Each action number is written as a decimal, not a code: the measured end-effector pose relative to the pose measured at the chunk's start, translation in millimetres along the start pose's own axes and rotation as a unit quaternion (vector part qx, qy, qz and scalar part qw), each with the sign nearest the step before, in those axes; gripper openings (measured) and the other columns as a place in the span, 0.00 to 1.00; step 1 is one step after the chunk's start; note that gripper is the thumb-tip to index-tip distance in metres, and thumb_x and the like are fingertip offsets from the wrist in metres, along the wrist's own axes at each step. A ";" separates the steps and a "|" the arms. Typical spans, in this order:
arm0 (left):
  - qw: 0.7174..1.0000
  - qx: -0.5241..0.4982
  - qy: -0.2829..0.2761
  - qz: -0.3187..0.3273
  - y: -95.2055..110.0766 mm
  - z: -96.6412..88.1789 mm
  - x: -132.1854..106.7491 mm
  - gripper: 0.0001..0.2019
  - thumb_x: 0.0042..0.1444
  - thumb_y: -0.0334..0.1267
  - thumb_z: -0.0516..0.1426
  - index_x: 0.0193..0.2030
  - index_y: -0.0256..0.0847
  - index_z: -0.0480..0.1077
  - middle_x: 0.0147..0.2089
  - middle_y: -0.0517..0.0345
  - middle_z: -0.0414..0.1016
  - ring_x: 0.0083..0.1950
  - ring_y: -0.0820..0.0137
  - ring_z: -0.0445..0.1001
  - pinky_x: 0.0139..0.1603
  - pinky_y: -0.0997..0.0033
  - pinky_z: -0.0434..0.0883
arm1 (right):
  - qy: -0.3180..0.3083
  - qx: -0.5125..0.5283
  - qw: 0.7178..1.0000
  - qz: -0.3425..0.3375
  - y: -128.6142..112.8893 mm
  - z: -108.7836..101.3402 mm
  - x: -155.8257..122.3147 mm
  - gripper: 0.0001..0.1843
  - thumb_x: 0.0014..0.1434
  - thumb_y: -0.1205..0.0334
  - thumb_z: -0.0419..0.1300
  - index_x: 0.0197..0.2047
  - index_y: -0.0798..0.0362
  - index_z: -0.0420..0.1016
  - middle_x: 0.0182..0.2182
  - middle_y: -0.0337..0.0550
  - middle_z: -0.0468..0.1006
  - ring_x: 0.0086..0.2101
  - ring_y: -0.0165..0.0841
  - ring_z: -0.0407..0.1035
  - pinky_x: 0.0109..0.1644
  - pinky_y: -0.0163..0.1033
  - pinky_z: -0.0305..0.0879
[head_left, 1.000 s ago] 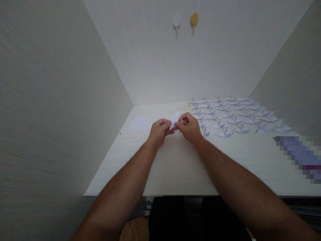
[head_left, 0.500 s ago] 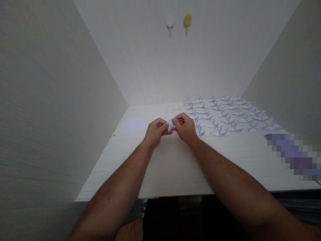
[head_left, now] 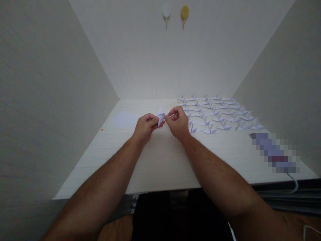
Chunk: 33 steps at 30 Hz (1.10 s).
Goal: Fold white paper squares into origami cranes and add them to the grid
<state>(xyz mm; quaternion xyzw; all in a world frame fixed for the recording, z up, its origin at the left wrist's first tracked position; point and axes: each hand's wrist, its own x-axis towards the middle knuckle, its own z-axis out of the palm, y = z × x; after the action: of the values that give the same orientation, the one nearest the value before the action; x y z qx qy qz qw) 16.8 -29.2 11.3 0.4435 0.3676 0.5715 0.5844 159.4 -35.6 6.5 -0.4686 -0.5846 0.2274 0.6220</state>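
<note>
My left hand [head_left: 144,126] and my right hand [head_left: 177,122] meet above the middle of the white table [head_left: 163,160]. Between their pinched fingertips stands a small folded piece of pale paper [head_left: 161,115], pointed upward. The left hand's fingers are curled round its lower edge; the right hand's thumb and forefinger are closed beside its right side. Just right of my right hand lie several folded paper cranes [head_left: 215,112] in rows on the table.
A flat sheet of pale paper [head_left: 124,119] lies on the table to the left of my hands. A blurred-out object [head_left: 274,152] with a white cable sits at the right edge. Two hooks [head_left: 175,12] hang on the back wall. Side walls box the table.
The folded paper has turned from slanting between my hands to standing upright with its point up. The view has shifted, so hands and cranes sit further left in the frame.
</note>
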 end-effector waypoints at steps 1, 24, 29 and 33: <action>1.000 -0.002 0.002 0.000 -0.2 0.0 0.3 0.12 0.38 0.36 0.69 0.24 0.36 0.70 0.26 0.56 0.76 0.31 0.69 0.77 0.40 0.65 0.75 | -0.005 -0.005 1.000 -0.008 -0.2 0.0 -0.3 0.06 0.51 0.63 0.62 0.33 0.51 0.69 0.25 0.33 0.72 0.21 0.25 0.62 0.27 0.33 0.61; 1.000 0.014 0.025 -0.008 1.0 -0.6 4.0 0.11 0.34 0.35 0.69 0.22 0.35 0.71 0.23 0.58 0.72 0.26 0.74 0.71 0.32 0.71 0.70 | -0.087 -0.143 0.981 -0.094 3.3 -6.3 2.8 0.09 0.49 0.70 0.59 0.35 0.51 0.75 0.33 0.40 0.73 0.30 0.31 0.64 0.40 0.39 0.65; 1.000 0.007 0.018 -0.010 -2.5 -2.3 5.1 0.12 0.35 0.36 0.70 0.23 0.35 0.72 0.25 0.57 0.74 0.28 0.72 0.73 0.35 0.69 0.72 | -0.109 -0.107 0.987 -0.045 6.9 -4.0 2.8 0.10 0.48 0.67 0.60 0.37 0.52 0.76 0.29 0.37 0.72 0.28 0.29 0.63 0.37 0.37 0.64; 1.000 -0.003 0.004 -0.010 -4.3 -3.0 4.4 0.13 0.38 0.39 0.70 0.26 0.35 0.71 0.28 0.54 0.77 0.31 0.70 0.76 0.40 0.63 0.76 | -0.123 -0.044 0.991 0.003 6.1 -2.0 1.8 0.09 0.48 0.65 0.62 0.35 0.53 0.77 0.29 0.37 0.74 0.25 0.27 0.62 0.33 0.36 0.64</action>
<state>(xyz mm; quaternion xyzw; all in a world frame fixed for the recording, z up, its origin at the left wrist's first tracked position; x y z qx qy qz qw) 15.8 -24.3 6.6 0.4354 0.3728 0.5684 0.5902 163.3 -32.0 2.5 -0.4660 -0.6648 0.2592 0.5232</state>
